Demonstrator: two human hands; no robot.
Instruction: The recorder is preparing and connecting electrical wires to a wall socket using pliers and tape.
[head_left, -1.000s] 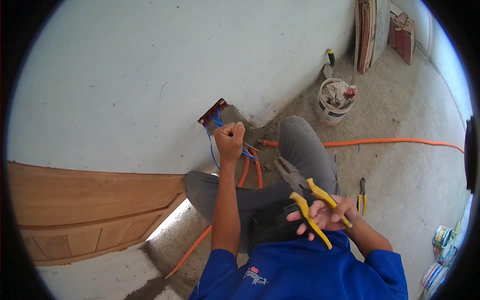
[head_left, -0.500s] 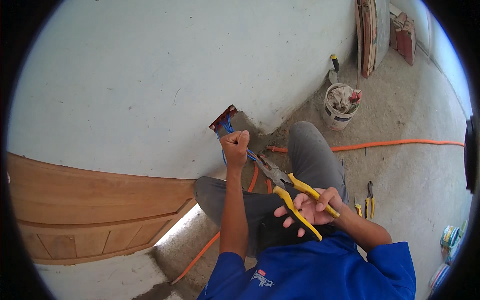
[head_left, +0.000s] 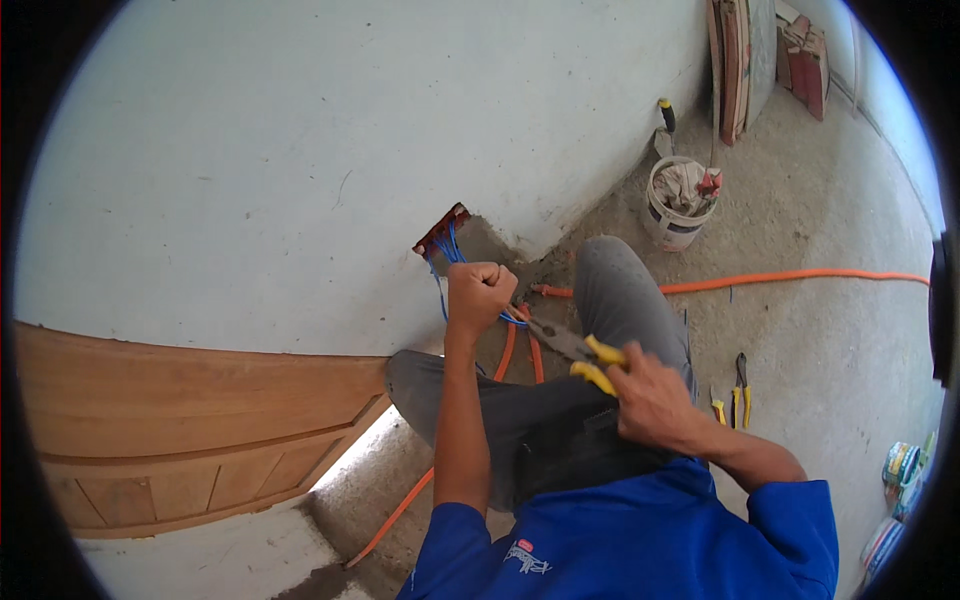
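Head view, right hand: this hand [head_left: 655,400] has turned over. Half a second ago it lay palm up under widely spread handles; now it is palm down, fingers wrapped round the pliers [head_left: 565,344], the handles drawn much closer together.
Left hand: much as before, a tight fist [head_left: 482,292] round the blue wires [head_left: 450,242], thumb side up.
Wires: they run from the hole [head_left: 430,244] in the wall through the left fist, their ends poking out beside the pliers' nose.
Meaning: the loose hold has become a working grip, I judge – the nose is right at the wire ends, but blur hides whether it bites them.
Pliers: dull grey metal head, tapering and blunt; smooth yellow handles, partly hidden by the fingers.
Wire stuff: thin, bendy, glossy blue sheathing, with what looks like bare copper at the tips.
Hole: a slanted rectangle with a rust-red, ragged edge; rough grey mortar below.
Wall: pale, flat paint [head_left: 250,150], scuffed and specked.
Conduit: orange tubing [head_left: 775,281], round and flexible, across gritty concrete [head_left: 800,340].
Door: brown wood [head_left: 200,385] with grooved panels – smooth beside the dusty floor.
Bucket: pale, round plastic [head_left: 672,238], a crumpled sack inside.
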